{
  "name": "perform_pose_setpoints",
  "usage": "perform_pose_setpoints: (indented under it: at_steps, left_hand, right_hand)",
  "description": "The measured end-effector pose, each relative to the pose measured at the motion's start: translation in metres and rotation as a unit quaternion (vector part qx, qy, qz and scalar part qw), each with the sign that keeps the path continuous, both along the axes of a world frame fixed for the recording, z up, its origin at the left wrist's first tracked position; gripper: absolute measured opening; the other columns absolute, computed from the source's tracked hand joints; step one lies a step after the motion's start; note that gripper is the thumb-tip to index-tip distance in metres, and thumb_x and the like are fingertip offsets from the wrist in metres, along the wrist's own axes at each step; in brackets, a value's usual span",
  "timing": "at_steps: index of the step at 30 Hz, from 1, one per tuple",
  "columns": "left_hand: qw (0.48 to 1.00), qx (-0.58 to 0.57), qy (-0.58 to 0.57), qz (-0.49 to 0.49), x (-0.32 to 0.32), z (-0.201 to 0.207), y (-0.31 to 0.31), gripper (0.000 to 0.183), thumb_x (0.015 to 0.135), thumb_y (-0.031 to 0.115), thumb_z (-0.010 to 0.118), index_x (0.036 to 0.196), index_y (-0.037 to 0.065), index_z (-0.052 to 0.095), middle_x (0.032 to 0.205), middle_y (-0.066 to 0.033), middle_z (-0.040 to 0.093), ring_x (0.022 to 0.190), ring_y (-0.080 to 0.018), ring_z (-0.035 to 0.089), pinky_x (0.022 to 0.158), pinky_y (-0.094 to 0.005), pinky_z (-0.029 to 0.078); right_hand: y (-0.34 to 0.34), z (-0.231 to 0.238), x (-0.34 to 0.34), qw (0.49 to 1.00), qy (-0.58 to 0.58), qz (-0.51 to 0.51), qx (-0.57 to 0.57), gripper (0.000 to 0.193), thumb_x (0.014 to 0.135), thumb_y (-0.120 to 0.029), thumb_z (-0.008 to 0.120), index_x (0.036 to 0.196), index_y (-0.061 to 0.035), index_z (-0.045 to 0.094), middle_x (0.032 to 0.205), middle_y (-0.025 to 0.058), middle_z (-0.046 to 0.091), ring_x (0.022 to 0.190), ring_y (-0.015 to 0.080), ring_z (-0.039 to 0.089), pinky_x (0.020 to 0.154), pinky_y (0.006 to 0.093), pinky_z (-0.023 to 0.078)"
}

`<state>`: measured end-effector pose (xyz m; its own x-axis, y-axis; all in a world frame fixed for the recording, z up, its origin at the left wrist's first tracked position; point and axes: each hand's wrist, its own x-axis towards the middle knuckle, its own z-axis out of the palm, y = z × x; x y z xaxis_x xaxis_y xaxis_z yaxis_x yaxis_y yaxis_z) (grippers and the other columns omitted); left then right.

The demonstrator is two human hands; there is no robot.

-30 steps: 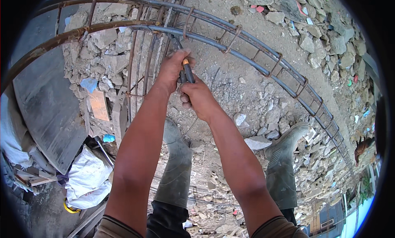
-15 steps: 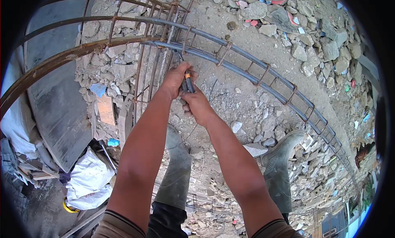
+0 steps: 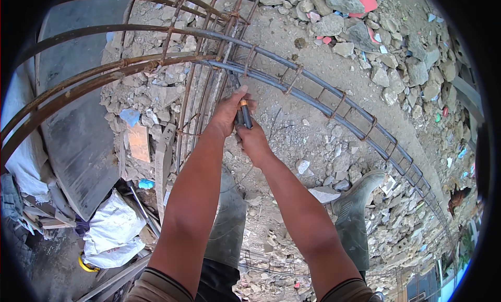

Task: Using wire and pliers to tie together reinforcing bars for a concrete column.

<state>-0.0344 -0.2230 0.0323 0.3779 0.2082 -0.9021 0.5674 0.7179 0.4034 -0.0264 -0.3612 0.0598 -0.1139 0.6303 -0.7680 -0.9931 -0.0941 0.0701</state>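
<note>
Both my hands are closed on a pair of pliers with black-and-orange handles [image 3: 245, 115]. My left hand [image 3: 227, 113] wraps the upper part, and my right hand [image 3: 253, 139] grips the lower ends of the handles. The pliers' jaws point up at the lower bar of a rebar cage [image 3: 300, 93], where its grey bars meet rusty rebar [image 3: 130, 70]. Whether the jaws bite on a wire there is too small to tell. Upright rusty bars [image 3: 201, 101] stand just left of the jaws and cross the cage.
Broken concrete rubble [image 3: 412, 67] lies at the upper right and around my rubber boots [image 3: 348, 213]. To the left are a large grey board [image 3: 73, 130], a brick-coloured slab [image 3: 138, 143] and a white sack [image 3: 114, 226]. Thin wire [image 3: 279, 125] lies near my right hand.
My hands and the pliers have shifted slightly right and down. The joined rebar ends have also moved right in view, and a second rusty bar on the left has separated from the lower one.
</note>
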Motion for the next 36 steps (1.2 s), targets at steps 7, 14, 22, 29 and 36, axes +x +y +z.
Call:
perform_pose_setpoints:
  at_steps: [7, 14, 22, 29, 36]
  left_hand:
    - [0.972, 0.204, 0.105, -0.04, -0.104, -0.006, -0.084, 0.049, 0.098, 0.046, 0.049, 0.116, 0.002, 0.061, 0.1, -0.0056, 0.066, 0.088, -0.0146, 0.059, 0.079, -0.0326, 0.047]
    - [0.985, 0.039, 0.085, -0.146, -0.116, -0.004, -0.092, 0.036, 0.098, 0.031, 0.053, 0.115, 0.0, 0.062, 0.102, -0.01, 0.068, 0.085, -0.0159, 0.06, 0.079, -0.0328, 0.048]
    - [0.963, 0.038, 0.066, -0.258, -0.139, 0.013, -0.105, 0.024, 0.095, 0.02, 0.058, 0.102, -0.001, 0.067, 0.077, -0.0055, 0.064, 0.069, -0.0137, 0.055, 0.068, -0.0294, 0.046]
    - [0.952, 0.122, 0.059, -0.273, -0.15, 0.022, -0.112, 0.026, 0.095, 0.017, 0.052, 0.112, 0.0, 0.063, 0.077, -0.0084, 0.065, 0.07, -0.0173, 0.06, 0.067, -0.0324, 0.047]
    - [0.888, 0.271, 0.084, -0.361, -0.16, 0.077, -0.096, 0.028, 0.094, 0.013, 0.049, 0.117, 0.004, 0.063, 0.074, -0.0096, 0.062, 0.066, -0.0167, 0.057, 0.064, -0.0329, 0.046]
  right_hand:
    - [-0.004, 0.014, 0.023, 0.801, -0.481, 0.321, -0.156, 0.074, 0.084, -0.019, 0.052, 0.153, -0.012, 0.027, 0.101, 0.0284, 0.066, 0.093, 0.0414, 0.065, 0.082, 0.046, 0.051]
    - [-0.03, -0.005, 0.017, 0.703, -0.595, 0.362, -0.14, 0.072, 0.083, -0.015, 0.053, 0.152, -0.0159, 0.031, 0.106, 0.0278, 0.063, 0.094, 0.0414, 0.064, 0.084, 0.0464, 0.051]
    - [-0.036, 0.003, 0.005, 0.731, -0.546, 0.368, -0.179, 0.069, 0.083, -0.01, 0.054, 0.15, -0.0104, 0.035, 0.125, 0.0269, 0.058, 0.107, 0.0429, 0.06, 0.094, 0.0451, 0.048]
    - [-0.033, 0.013, -0.008, 0.717, -0.58, 0.34, -0.183, 0.062, 0.083, -0.013, 0.054, 0.144, -0.0107, 0.044, 0.107, 0.0282, 0.061, 0.098, 0.0452, 0.061, 0.09, 0.0491, 0.049]
    - [-0.067, 0.042, -0.004, 0.688, -0.576, 0.417, -0.145, 0.063, 0.083, -0.018, 0.058, 0.143, -0.0095, 0.043, 0.113, 0.0235, 0.059, 0.094, 0.043, 0.064, 0.085, 0.0501, 0.051]
